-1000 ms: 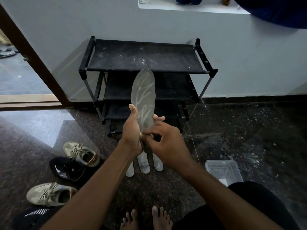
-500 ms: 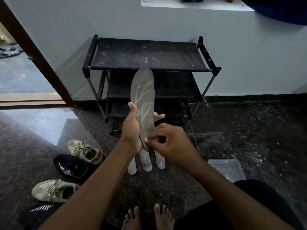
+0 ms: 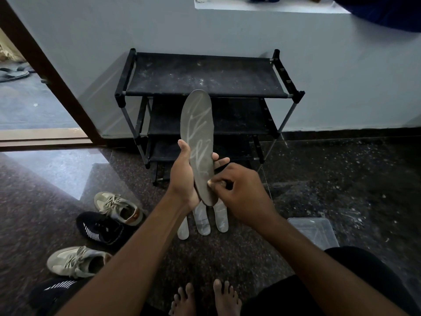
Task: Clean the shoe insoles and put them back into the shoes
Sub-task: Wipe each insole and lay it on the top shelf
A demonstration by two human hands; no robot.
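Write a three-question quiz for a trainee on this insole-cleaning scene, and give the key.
1. True or false: the left hand grips the gray insole with its wide end pointing up.
2. How many loose insoles lie on the floor below the hands? A) one B) three C) five
3. Fill in: the clear box sits on the floor on the person's ____ side.
Key: 1 true; 2 B; 3 right.
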